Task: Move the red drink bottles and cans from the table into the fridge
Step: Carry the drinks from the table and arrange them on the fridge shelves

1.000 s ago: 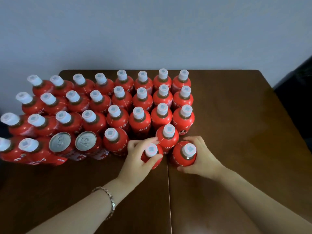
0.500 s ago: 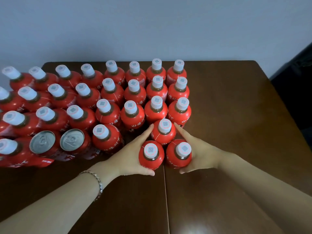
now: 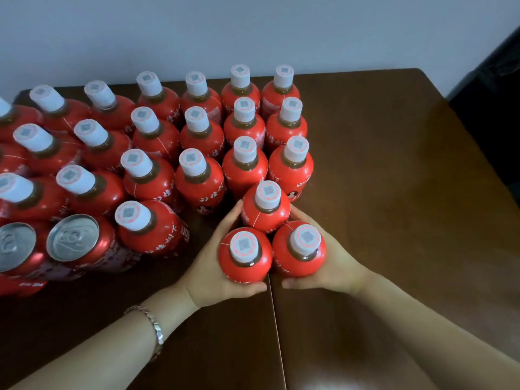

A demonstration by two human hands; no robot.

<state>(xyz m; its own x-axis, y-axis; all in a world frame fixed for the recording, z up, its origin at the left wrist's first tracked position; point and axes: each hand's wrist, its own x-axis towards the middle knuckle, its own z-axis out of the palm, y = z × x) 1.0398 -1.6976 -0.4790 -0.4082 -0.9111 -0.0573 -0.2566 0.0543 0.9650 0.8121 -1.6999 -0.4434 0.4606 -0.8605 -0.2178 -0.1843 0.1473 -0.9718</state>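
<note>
Several red drink bottles with white caps (image 3: 194,164) stand in rows on the dark brown table (image 3: 394,192). At the group's front left sit two red cans (image 3: 71,237) with silver tops. Three bottles form a tight triangle at the front. My left hand (image 3: 208,266) cups the front left bottle (image 3: 244,266), thumb curled round its near side and fingertips reaching the rear bottle (image 3: 266,218). The front right bottle (image 3: 298,263) is cupped the same way by my right hand (image 3: 337,266). No fridge is in view.
A pale wall runs behind the table. A dark object (image 3: 495,94) stands past the table's right edge. A seam (image 3: 277,333) runs down the tabletop between my forearms. A metal bracelet (image 3: 152,325) circles my left wrist.
My left hand went from gripping a bottle near its cap to cupping its side. Both hands have closed in round the three front bottles. The view has moved closer to them.
</note>
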